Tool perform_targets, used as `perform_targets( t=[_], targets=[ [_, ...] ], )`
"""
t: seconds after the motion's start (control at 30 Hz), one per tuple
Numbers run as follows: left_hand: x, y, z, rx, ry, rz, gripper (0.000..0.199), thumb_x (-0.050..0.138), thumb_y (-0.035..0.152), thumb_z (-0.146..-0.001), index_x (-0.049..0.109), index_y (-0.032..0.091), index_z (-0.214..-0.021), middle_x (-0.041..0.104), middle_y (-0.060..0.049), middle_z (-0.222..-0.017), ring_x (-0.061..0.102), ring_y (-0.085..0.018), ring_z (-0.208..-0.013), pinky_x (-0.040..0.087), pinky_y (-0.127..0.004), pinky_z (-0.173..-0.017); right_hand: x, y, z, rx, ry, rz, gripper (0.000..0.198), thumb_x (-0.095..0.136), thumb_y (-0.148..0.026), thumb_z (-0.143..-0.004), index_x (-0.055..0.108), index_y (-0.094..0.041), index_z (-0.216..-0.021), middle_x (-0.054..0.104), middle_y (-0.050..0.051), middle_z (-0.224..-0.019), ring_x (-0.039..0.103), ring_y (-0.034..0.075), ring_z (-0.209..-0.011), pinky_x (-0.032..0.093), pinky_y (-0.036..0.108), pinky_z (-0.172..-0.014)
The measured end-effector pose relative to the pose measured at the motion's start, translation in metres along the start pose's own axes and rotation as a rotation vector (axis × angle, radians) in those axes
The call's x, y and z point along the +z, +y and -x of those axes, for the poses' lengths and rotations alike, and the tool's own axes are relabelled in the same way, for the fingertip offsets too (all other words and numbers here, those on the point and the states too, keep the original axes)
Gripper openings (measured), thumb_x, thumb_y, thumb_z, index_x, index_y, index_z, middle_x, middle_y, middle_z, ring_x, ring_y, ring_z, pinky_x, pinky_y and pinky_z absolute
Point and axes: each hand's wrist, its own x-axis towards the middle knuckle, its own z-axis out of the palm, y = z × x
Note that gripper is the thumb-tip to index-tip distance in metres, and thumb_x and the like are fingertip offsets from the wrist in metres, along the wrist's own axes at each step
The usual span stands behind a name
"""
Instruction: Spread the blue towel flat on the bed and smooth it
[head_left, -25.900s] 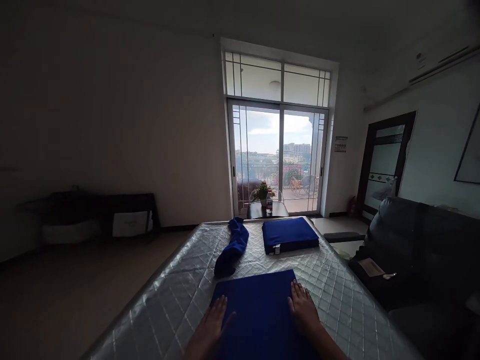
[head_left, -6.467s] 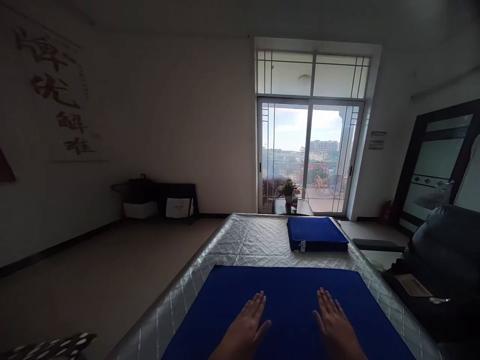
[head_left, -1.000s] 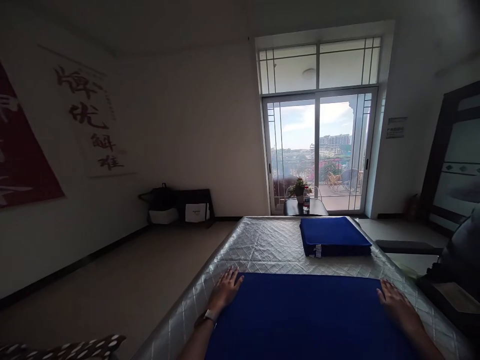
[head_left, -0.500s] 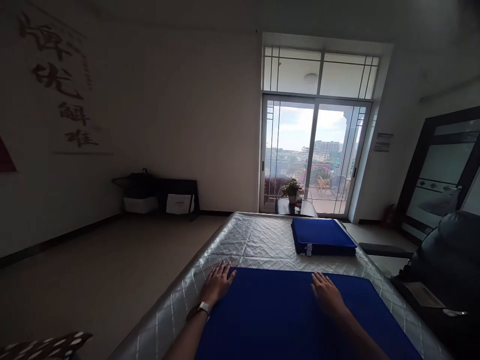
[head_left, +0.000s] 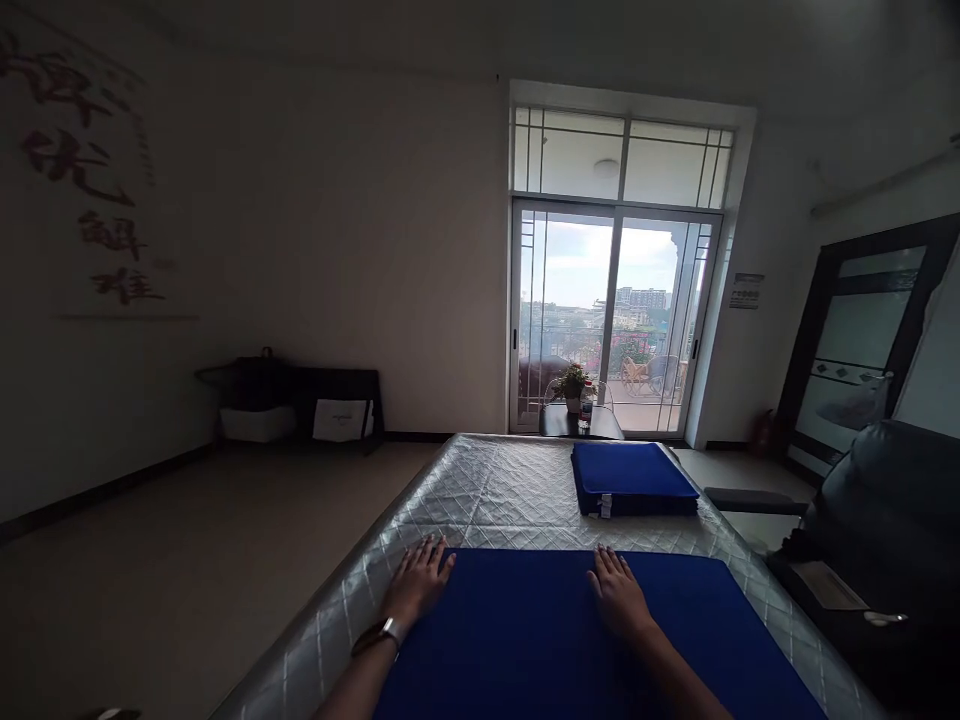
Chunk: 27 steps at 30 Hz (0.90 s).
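A blue fabric sheet or mat (head_left: 517, 640) lies flat on a table or bed with a silver quilted cover (head_left: 510, 490). My left hand (head_left: 417, 582), with a watch on the wrist, rests at the sheet's far left corner, fingers stretched out. Palm down, my right hand (head_left: 619, 596) lies on the sheet near its far edge, fingers extended and holding nothing. Beyond the sheet sits a folded blue fabric stack (head_left: 636, 472) with a small white label on its front. The sheet's near end runs out of view.
Past the far end stands a small dark table (head_left: 555, 420) with a potted plant (head_left: 572, 384) and a bottle (head_left: 586, 402), before glass sliding doors (head_left: 574, 300). A black chair (head_left: 874, 510) is close on the right. Against the far wall is a black rack (head_left: 352, 385).
The view has turned slightly right and up. My right hand has slid a little left along the blue sheet. My left hand stays near the corner.
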Motion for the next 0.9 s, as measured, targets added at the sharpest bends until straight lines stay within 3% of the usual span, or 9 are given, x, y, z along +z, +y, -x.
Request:
perform_targets(
  t=[0.1,0.17,0.27,0.4,0.5,0.6,0.7,0.8,0.9],
  targets=[
    [-0.007,0.010,0.000,0.003,-0.036,0.019,0.064,0.023,0.041,-0.096,0.041,0.016,-0.152,0.045,-0.010,-0.163,0.033,-0.028,-0.155,0.021,-0.051,-0.130,0.001,0.008,0.000,-0.015,0.017,0.001,0.064,0.026,-0.053,-0.096,0.034,-0.033,-0.156,0.037,-0.001,-0.165,0.027,0.025,-0.155,0.021,0.045,-0.129],
    [-0.009,0.034,0.000,0.041,-0.041,0.049,0.068,0.019,0.042,-0.095,0.039,0.013,-0.154,0.042,-0.014,-0.164,0.029,-0.033,-0.156,0.019,-0.055,-0.131,0.005,0.009,-0.001,-0.015,0.032,0.005,0.063,0.026,-0.053,-0.096,0.034,-0.034,-0.156,0.036,-0.002,-0.165,0.028,0.024,-0.155,0.022,0.045,-0.128],
    [-0.002,0.102,0.007,0.211,-0.060,0.141,0.074,0.012,0.050,-0.096,0.031,0.013,-0.157,0.031,-0.015,-0.169,0.022,-0.031,-0.158,0.020,-0.050,-0.132,0.008,0.009,-0.001,-0.011,0.040,0.011,0.063,0.025,-0.052,-0.096,0.033,-0.033,-0.156,0.035,-0.001,-0.166,0.028,0.023,-0.155,0.022,0.044,-0.128],
    [0.022,0.208,0.029,0.495,-0.131,0.292,0.076,0.013,0.063,-0.093,0.021,0.027,-0.160,0.029,-0.003,-0.170,0.017,-0.020,-0.159,0.022,-0.041,-0.132,0.002,0.006,0.002,-0.050,0.053,0.029,0.062,0.023,-0.049,-0.097,0.027,-0.035,-0.158,0.030,-0.004,-0.168,0.023,0.022,-0.156,0.020,0.043,-0.129],
    [0.038,0.253,0.044,0.557,-0.155,0.365,0.080,0.006,0.065,-0.091,0.014,0.027,-0.160,0.030,-0.008,-0.169,0.017,-0.022,-0.158,0.023,-0.048,-0.132,-0.004,0.003,0.006,-0.154,0.015,0.032,0.061,0.024,-0.044,-0.097,0.024,-0.039,-0.158,0.026,-0.008,-0.168,0.021,0.019,-0.157,0.019,0.040,-0.129],
    [0.045,0.259,0.049,0.551,-0.156,0.395,0.081,0.004,0.066,-0.089,0.011,0.028,-0.160,0.033,-0.011,-0.168,0.020,-0.027,-0.157,0.021,-0.055,-0.131,-0.009,0.001,0.010,-0.188,-0.036,0.021,0.060,0.024,-0.042,-0.097,0.025,-0.042,-0.157,0.031,-0.009,-0.166,0.029,0.018,-0.154,0.023,0.039,-0.127],
    [0.044,0.241,0.046,0.522,-0.150,0.384,0.081,0.010,0.070,-0.089,0.013,0.030,-0.159,0.037,-0.009,-0.167,0.022,-0.029,-0.156,0.021,-0.052,-0.130,-0.011,-0.001,0.012,-0.174,-0.030,0.020,0.059,0.025,-0.041,-0.097,0.029,-0.040,-0.156,0.035,-0.008,-0.165,0.032,0.020,-0.153,0.024,0.040,-0.127],
    [0.036,0.208,0.039,0.468,-0.138,0.326,0.080,0.013,0.070,-0.089,0.017,0.031,-0.158,0.041,-0.007,-0.165,0.025,-0.029,-0.155,0.022,-0.051,-0.129,-0.011,-0.004,0.012,-0.151,-0.009,0.020,0.058,0.028,-0.042,-0.097,0.032,-0.042,-0.155,0.036,-0.010,-0.164,0.032,0.020,-0.153,0.025,0.040,-0.126],
    [0.024,0.158,0.035,0.416,-0.115,0.235,0.077,0.016,0.067,-0.091,0.025,0.030,-0.158,0.042,-0.006,-0.164,0.029,-0.031,-0.154,0.025,-0.054,-0.128,-0.012,0.000,0.014,-0.111,0.013,0.016,0.057,0.030,-0.046,-0.096,0.036,-0.043,-0.153,0.037,-0.010,-0.163,0.034,0.019,-0.152,0.027,0.039,-0.125]
  ],
)
